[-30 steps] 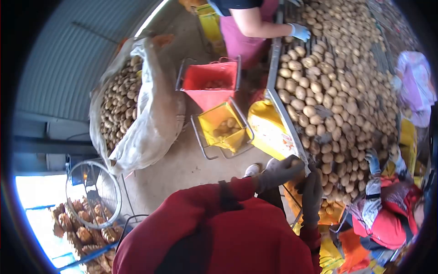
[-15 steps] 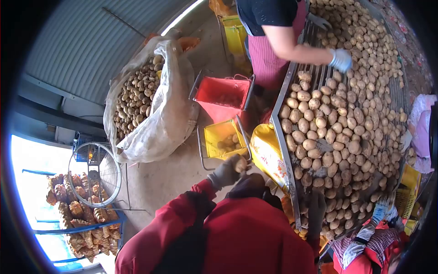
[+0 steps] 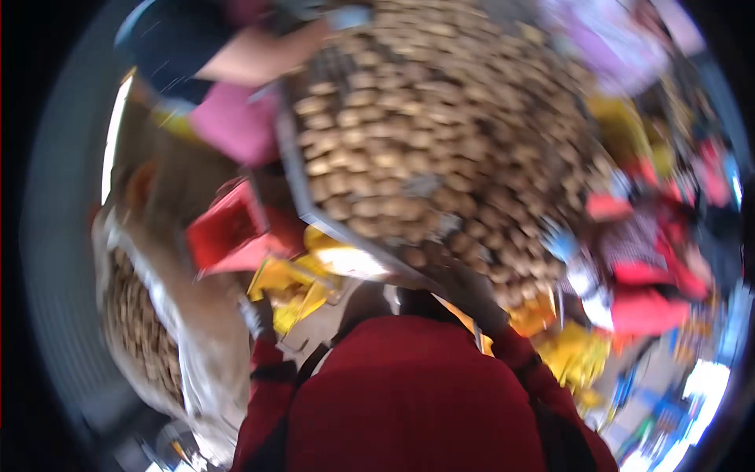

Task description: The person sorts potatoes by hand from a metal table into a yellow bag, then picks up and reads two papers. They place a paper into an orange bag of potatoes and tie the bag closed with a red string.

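Note:
The whole view is smeared by motion. My left hand (image 3: 259, 316), in a dark grey glove, is low at the left beside the yellow basket (image 3: 308, 301), which has some potatoes in it. Blur hides its fingers and whether anything is in them. Reaching over the near edge of the sorting table (image 3: 292, 161), my right hand (image 3: 465, 293) in a dark glove is at the nearest potatoes (image 3: 409, 149). Its fingers merge with the dark potatoes around them.
A red bin (image 3: 228, 232) stands left of the table, near a large white sack (image 3: 212, 346) of potatoes. At the far left of the table a person's gloved hand (image 3: 348, 17) reaches over potatoes; another's blue-gloved hand (image 3: 558, 240) is at the right. Yellow sacks (image 3: 578, 354) lie lower right.
My view has swung right, bringing the table to the middle. My left hand, which held a potato in front of me, is now lower left by the yellow basket. My right hand is over the potatoes.

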`<state>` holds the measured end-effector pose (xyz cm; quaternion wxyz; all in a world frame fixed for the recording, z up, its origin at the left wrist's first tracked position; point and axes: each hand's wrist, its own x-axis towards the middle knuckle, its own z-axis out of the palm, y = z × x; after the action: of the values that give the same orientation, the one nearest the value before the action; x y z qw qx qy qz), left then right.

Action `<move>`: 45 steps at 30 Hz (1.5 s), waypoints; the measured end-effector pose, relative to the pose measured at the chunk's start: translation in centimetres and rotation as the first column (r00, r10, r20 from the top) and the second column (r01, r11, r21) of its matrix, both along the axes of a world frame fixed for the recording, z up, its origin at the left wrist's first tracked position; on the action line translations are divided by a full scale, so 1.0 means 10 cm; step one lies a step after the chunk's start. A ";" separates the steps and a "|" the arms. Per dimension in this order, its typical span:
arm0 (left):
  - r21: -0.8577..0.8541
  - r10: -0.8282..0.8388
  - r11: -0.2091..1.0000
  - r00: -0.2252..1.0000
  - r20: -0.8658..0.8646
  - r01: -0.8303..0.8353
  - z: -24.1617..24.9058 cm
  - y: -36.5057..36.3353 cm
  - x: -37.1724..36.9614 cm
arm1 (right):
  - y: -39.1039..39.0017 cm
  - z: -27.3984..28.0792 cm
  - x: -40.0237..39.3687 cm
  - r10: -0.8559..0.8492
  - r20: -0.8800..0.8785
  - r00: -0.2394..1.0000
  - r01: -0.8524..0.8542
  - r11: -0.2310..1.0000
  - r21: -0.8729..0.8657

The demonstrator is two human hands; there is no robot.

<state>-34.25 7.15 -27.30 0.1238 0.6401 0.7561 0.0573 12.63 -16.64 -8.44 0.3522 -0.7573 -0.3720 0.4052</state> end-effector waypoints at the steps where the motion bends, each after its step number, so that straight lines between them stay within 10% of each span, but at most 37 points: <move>1: 0.098 -0.109 0.992 0.938 0.328 0.081 -0.20 0.24 -0.04 | -0.06 -0.01 0.01 0.064 0.214 0.975 -0.044 0.995 -0.094; 2: 0.184 -0.188 0.978 0.771 0.609 0.094 -0.40 0.43 -0.09 | -0.08 0.00 -0.02 0.136 0.235 0.962 -0.106 0.985 -0.138; 8: 0.225 -0.734 0.668 0.578 0.357 0.709 1.10 0.22 1.89 | -0.36 -0.56 -0.22 0.115 0.716 0.688 -0.225 0.972 0.060; 11: 0.419 -0.918 0.350 0.216 0.334 0.838 1.42 -0.05 2.75 | -0.59 -0.46 -0.02 0.279 0.561 0.779 -0.247 0.960 -0.135; 21: 0.182 -0.916 -0.374 -0.393 0.081 0.909 1.33 -0.72 4.44 | -2.23 -1.04 0.12 -0.090 0.764 0.639 -0.024 0.990 0.137; 26: 0.110 -0.810 -0.523 -0.533 0.246 0.845 1.15 -0.86 4.71 | -2.46 -0.88 0.38 -0.372 0.701 0.609 0.458 0.886 0.073; 31: 0.035 -0.814 -0.299 -0.274 0.512 0.953 1.38 -0.83 4.71 | -1.54 -0.45 1.01 -0.393 0.615 0.683 0.460 0.886 0.056; 36: -0.128 -0.781 -0.023 0.062 0.621 0.991 1.68 -0.80 4.57 | -0.80 -0.58 1.36 0.025 0.651 0.759 0.224 0.928 -0.298; 39: -0.235 -0.711 0.128 0.254 0.655 0.964 1.88 -0.70 4.51 | -0.82 -0.22 1.49 -0.510 -0.064 0.858 0.510 0.860 -0.011; 41: -0.335 -0.373 0.277 0.422 0.826 0.901 2.07 -0.74 4.49 | -0.81 -0.33 1.40 -0.333 -0.788 0.518 0.679 0.720 0.143; 45: -0.398 -0.338 0.247 0.464 0.819 0.883 2.34 -0.76 4.63 | -0.77 -0.23 1.18 -0.287 -0.574 0.767 0.568 0.719 0.399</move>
<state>12.04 -0.49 -3.93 0.6312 0.7102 0.2707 -0.1544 24.40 -24.37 -10.75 0.7209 -0.5660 -0.1827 0.3557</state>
